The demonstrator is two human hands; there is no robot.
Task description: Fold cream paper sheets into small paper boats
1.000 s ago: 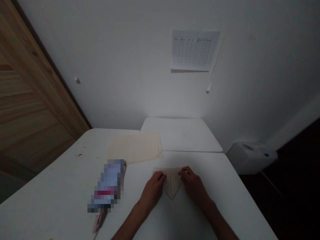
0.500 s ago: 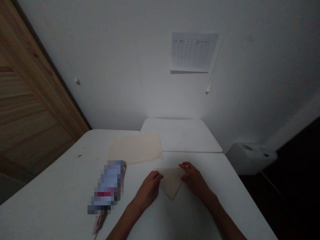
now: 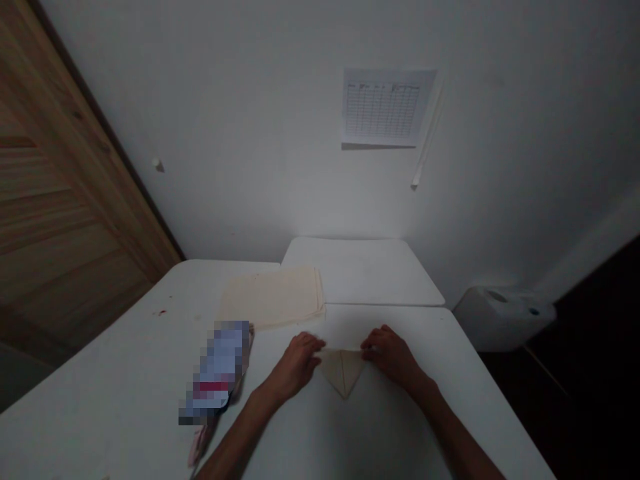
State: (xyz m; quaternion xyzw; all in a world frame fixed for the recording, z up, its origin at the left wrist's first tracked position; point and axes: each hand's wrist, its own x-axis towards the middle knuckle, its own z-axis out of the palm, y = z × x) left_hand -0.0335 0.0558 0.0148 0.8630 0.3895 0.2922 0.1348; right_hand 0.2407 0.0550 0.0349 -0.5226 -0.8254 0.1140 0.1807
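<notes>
Folded paper [image 3: 350, 369]: top edge lower now, flap likely turned. Your left hand [image 3: 296, 363] parted; right hand [image 3: 393, 355], can't tell pinch.

Beige paper [image 3: 349, 371], cream sheets [image 3: 273, 297], white tabletop [image 3: 125, 380], white page [image 3: 383, 110] with dark grid, brown wood-grained panel [image 3: 75, 173]

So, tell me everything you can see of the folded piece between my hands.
The folded piece is pale beige, thin and matte, like paper or cloth; I can't tell which. It lies flat on the white table as a triangle, its point towards you and straight edge away. A line runs down its middle to the point. The left hand and right hand have their fingers at its upper corners, partly hiding them; whether either pinches it is unclear.
</notes>
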